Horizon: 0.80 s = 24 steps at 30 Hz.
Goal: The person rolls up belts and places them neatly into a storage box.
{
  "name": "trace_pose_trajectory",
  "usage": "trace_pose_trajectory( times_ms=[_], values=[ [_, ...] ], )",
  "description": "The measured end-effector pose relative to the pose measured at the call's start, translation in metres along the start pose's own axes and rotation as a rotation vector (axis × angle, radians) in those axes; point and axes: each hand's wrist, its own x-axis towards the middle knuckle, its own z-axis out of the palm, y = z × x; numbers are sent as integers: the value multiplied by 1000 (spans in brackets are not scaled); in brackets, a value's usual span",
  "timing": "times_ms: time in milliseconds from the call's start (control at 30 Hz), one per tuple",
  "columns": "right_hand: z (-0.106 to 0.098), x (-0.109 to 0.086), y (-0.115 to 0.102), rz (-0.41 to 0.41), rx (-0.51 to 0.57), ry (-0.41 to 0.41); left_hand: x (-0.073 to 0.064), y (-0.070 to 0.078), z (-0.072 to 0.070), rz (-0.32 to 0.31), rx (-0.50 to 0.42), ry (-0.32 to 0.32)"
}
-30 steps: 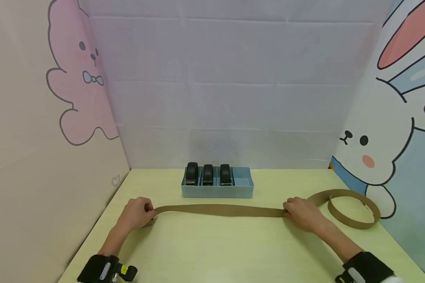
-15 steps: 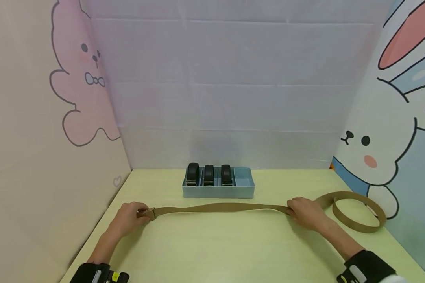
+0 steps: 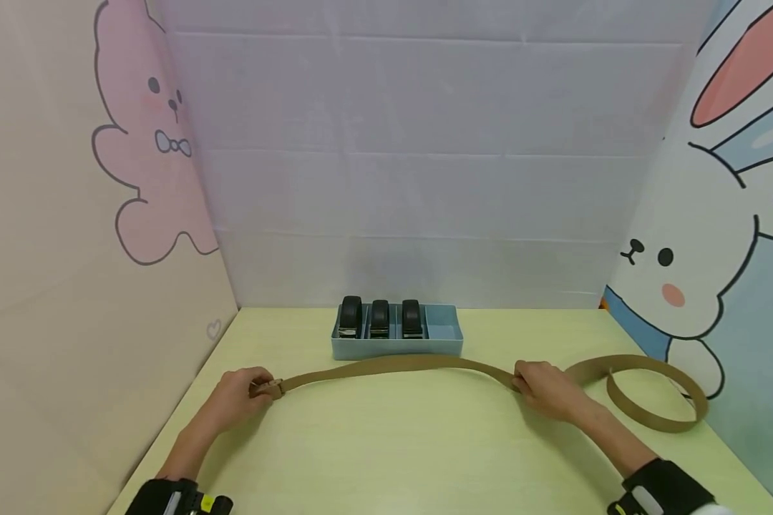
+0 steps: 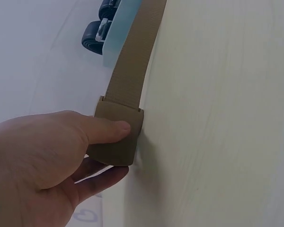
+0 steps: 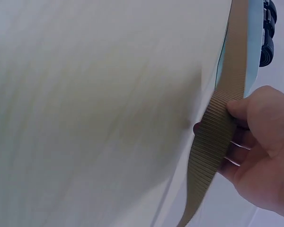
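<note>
A tan webbing belt [image 3: 399, 365] stretches between both hands, bowing away from the person in its middle. My left hand [image 3: 237, 393] pinches its flat square buckle [image 4: 116, 135], thumb on top and fingers beneath, as the left wrist view shows. Further along the strap, my right hand [image 3: 547, 390] pinches the ribbed webbing [image 5: 217, 127] between thumb and fingers. Past the right hand, the rest of the belt curls in a loose loop [image 3: 666, 422] at the table's right side.
A blue-grey divided box [image 3: 396, 349] stands at the back of the pale yellow table [image 3: 393, 458]. Three rolled black belts [image 3: 351, 317] fill its left compartments; the rightmost compartment [image 3: 442, 322] holds nothing. Fabric walls [image 3: 425, 179] enclose the table at the back and sides.
The left hand has shifted slightly left and its grip now shows the buckle. The strap between the hands has gone from nearly straight to arched, and the loop has slid a little right.
</note>
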Motion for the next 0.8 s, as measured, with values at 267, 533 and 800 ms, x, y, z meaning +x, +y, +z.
trace_pose_trajectory(
  times_ms=[267,533,800],
  values=[
    [3,0,3,-81,46,47,-3,-6,1,25,-54,0],
    [3,-2,6,-140,61,-8,-5,-9,1,27,-26,-36],
    [-1,-3,10,-123,60,-66,-5,-11,-7,63,3,-88]
  ],
)
